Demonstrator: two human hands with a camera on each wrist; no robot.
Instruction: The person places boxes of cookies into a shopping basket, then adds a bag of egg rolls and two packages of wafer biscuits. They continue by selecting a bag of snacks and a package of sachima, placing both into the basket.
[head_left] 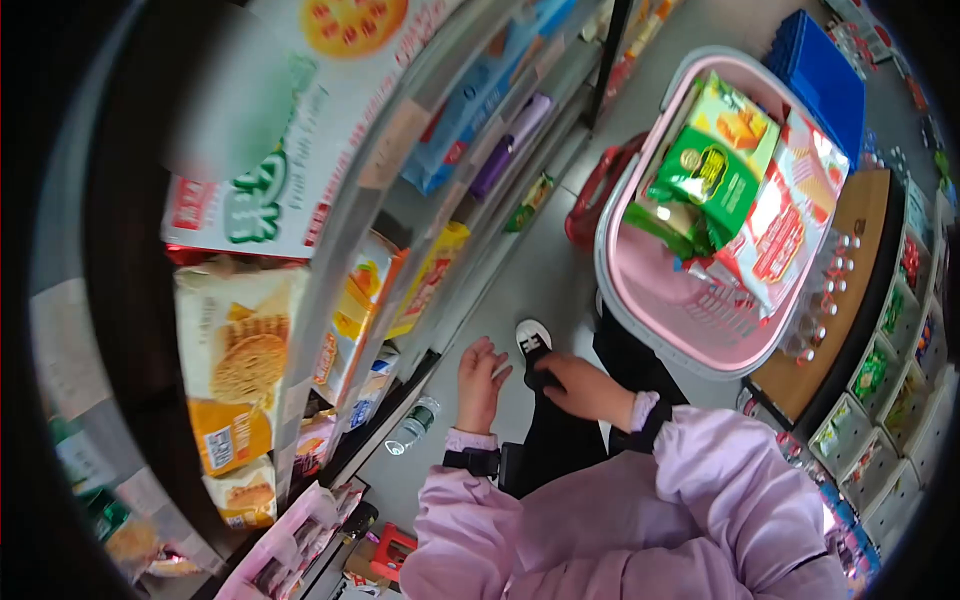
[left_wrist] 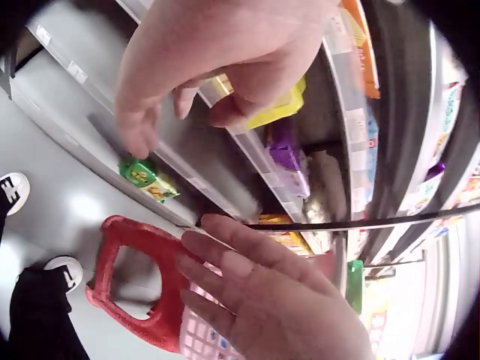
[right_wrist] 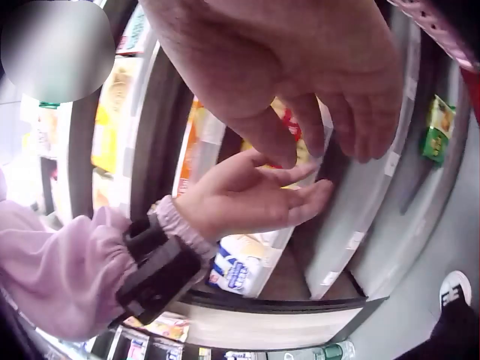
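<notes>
Both hands hang over the floor in front of the low shelves with their fingers loosely bent, holding nothing. In the head view the left hand (head_left: 480, 385) is nearer the shelves, palm up. The right hand (head_left: 585, 390) is beside it, back upward, over the legs. A small green snack packet (left_wrist: 150, 180) lies alone on the lowest shelf. The left hand's fingertips overlap it in the left wrist view. In the right wrist view the packet (right_wrist: 439, 129) lies to the right of the right hand (right_wrist: 300, 82). A yellow packet (head_left: 428, 280) sits on a shelf above.
A pink basket (head_left: 670, 330) with a red handle (head_left: 600, 195) stands at the right, holding a green snack bag (head_left: 715, 165) and a red-and-white bag (head_left: 775, 235). Cracker packs (head_left: 240, 350) fill the upper left shelf. A clear bottle (head_left: 412, 425) lies on the floor by the shelf.
</notes>
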